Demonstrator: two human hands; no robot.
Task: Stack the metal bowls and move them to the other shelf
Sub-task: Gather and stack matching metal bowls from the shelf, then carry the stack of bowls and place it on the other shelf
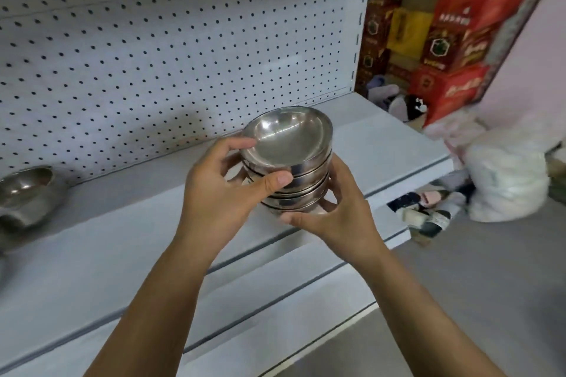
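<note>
Fingers [243,142] of the left hand [214,193] curled round the near-left side of the stack of bowls [294,174], the forefinger lying along the rim of the top bowl [284,135] and the thumb pressed flat across the stack's middle rims. On the stack's other side the right hand [340,214] cupped it from below, its thumb stretched under the lowest bowl and its fingers wrapped up round the right side, so both hands were closed on the stack and held it between them. Several shallow metal bowls sat nested one in another, the top one tipped a little so that its shiny inside showed. Below the stack lay the grey shelf [122,239]; whether the lowest bowl touched it could not be told, since the right hand hid the base. Behind the stack rose a white pegboard [153,55] dotted with holes. Well to the left of the stack another metal bowl [24,190] stood on the same shelf, close against the pegboard. Up and to the right of the stack, past the end of the pegboard, red and brown boxes [453,24] were piled. To the right of the stack and lower, a white bag [505,184] sat on the grey floor [490,285], with a heap of cloth [425,211] just beside it, between the bag and the stack
</note>
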